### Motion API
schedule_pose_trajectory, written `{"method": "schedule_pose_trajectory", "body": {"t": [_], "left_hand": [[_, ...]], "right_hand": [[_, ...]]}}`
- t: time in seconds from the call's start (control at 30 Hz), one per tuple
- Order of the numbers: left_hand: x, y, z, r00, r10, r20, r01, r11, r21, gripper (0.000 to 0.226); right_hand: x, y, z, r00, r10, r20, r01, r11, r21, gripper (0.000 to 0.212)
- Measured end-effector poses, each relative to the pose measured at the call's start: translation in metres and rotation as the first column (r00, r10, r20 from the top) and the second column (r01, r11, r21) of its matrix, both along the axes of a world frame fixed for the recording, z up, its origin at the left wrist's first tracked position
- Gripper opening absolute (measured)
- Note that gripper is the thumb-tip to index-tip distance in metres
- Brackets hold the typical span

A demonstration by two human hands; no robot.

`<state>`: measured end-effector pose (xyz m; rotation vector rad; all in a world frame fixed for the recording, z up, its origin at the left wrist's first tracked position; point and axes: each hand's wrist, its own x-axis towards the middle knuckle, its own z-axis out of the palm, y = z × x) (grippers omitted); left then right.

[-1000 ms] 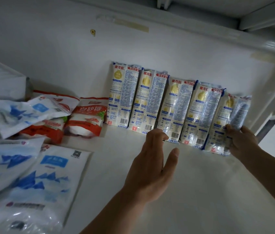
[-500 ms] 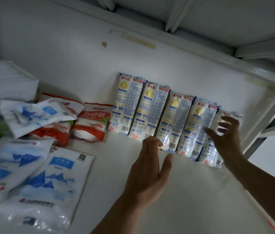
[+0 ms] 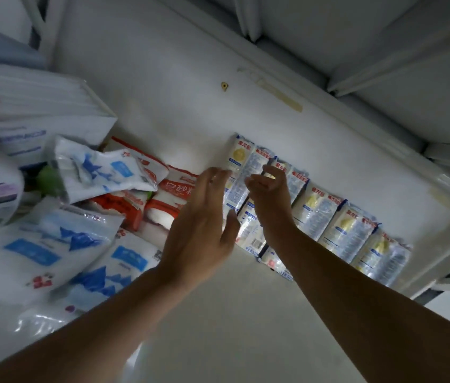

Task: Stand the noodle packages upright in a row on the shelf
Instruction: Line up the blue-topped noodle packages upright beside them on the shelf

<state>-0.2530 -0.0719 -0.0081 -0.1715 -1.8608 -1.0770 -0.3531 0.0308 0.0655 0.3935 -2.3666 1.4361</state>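
Sugar bags (image 3: 174,194) lie piled on my left. My left hand (image 3: 204,217) reaches forward, open, fingers spread, grasping nothing. My right hand (image 3: 269,189) curls loosely, empty, over the leftmost noodle packages (image 3: 328,217), which stand upright in a row against the shelf (image 3: 232,313) back wall.

**A stockroom or shop shelf of packaged groceries**

This looks like a storeroom or shop shelving unit. A white metal shelf (image 3: 218,313) with a plain back panel carries only sealed retail goods: a row of identical noodle packages (image 3: 351,233) standing against the panel, red-and-white sugar bags (image 3: 174,194), and blue-and-white bags (image 3: 38,250) piled at the left. The underside of another white metal shelf (image 3: 356,37), with its ribs, runs overhead. The light is dim.
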Motion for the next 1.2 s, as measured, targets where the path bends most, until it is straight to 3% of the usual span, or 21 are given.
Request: {"method": "schedule_pose_trajectory", "body": {"t": [0.1, 0.2, 0.33, 0.4, 0.73, 0.87, 0.97, 1.1, 1.2], "left_hand": [[-0.001, -0.021, -0.012, 0.996, 0.087, 0.031, -0.087, 0.996, -0.024, 0.054], [-0.006, -0.024, -0.016, 0.986, 0.145, 0.084, -0.148, 0.989, 0.028, 0.056], [-0.010, -0.026, -0.018, 0.988, 0.121, 0.101, -0.127, 0.990, 0.066, 0.054], [-0.009, -0.026, -0.018, 0.994, 0.080, 0.073, -0.083, 0.996, 0.040, 0.051], [-0.025, -0.026, -0.025, 0.986, 0.117, 0.118, -0.120, 0.993, 0.019, 0.050], [-0.025, -0.024, -0.026, 0.978, 0.153, 0.142, -0.156, 0.988, 0.012, 0.051], [-0.024, -0.024, -0.025, 0.977, 0.151, 0.150, -0.156, 0.988, 0.019, 0.050], [-0.021, -0.023, -0.024, 0.975, 0.154, 0.160, -0.161, 0.987, 0.027, 0.049], [-0.018, -0.021, -0.024, 0.975, 0.150, 0.164, -0.154, 0.988, 0.015, 0.049]], "right_hand": [[-0.014, -0.017, -0.005, 0.999, 0.009, 0.047, -0.009, 1.000, -0.010, 0.058], [-0.031, -0.028, -0.009, 0.999, -0.034, 0.014, 0.033, 0.996, 0.080, 0.068], [-0.050, -0.036, -0.003, 0.979, -0.017, -0.202, 0.110, 0.879, 0.463, 0.071], [-0.061, -0.040, 0.007, 0.966, -0.011, -0.259, 0.157, 0.821, 0.549, 0.073], [-0.078, -0.064, 0.027, 0.965, -0.214, -0.152, 0.261, 0.712, 0.652, 0.075], [-0.072, -0.064, 0.033, 0.956, -0.225, -0.187, 0.292, 0.767, 0.572, 0.072], [-0.063, -0.063, 0.040, 0.967, -0.136, -0.214, 0.237, 0.784, 0.573, 0.061], [-0.052, -0.061, 0.046, 0.960, -0.052, -0.276, 0.229, 0.717, 0.658, 0.025], [-0.049, -0.054, 0.051, 0.955, -0.028, -0.295, 0.237, 0.670, 0.704, 0.019]]}}
